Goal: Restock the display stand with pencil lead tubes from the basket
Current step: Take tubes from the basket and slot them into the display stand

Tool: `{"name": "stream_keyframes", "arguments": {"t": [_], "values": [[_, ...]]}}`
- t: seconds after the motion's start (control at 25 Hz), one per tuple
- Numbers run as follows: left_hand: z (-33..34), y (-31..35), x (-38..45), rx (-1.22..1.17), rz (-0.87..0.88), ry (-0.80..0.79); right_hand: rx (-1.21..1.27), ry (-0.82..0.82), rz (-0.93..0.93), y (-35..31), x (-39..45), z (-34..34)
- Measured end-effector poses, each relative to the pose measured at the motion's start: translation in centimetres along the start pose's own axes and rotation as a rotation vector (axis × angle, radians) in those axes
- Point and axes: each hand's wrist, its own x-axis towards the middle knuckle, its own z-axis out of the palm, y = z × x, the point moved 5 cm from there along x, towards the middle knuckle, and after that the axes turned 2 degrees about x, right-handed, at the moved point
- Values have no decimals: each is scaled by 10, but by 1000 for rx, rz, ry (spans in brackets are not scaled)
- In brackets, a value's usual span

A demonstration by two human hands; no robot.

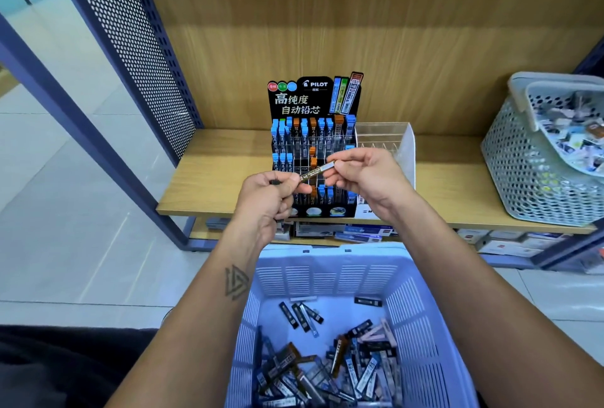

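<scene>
A black Pilot display stand (313, 98) stands on the wooden shelf, its slots partly filled with blue-capped and orange-capped lead tubes. In front of it I hold one dark lead tube (317, 171) level between both hands. My left hand (273, 196) pinches its left end and has more dark tubes tucked in its curled fingers. My right hand (362, 172) pinches the right end. Below, a pale blue basket (330, 272) holds several loose lead tubes (327, 368).
A clear acrylic holder (392, 138) stands right of the stand. A grey-green mesh basket (536, 175) full of small items sits at the shelf's right end. Boxes (330, 232) lie on the lower shelf. A perforated metal panel (130, 31) bounds the left side.
</scene>
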Motion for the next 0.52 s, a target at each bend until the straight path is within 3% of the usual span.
{"name": "stream_keyframes", "arguments": {"t": [0.16, 0.36, 0.52], "values": [[-5, 1, 2, 45, 34, 29, -115, -39, -78, -4, 1, 1], [3, 15, 0, 356, 170, 13, -731, -213, -285, -7, -4, 30], [4, 17, 0, 244, 173, -9, -685, -187, -254, -6, -1, 35]]}}
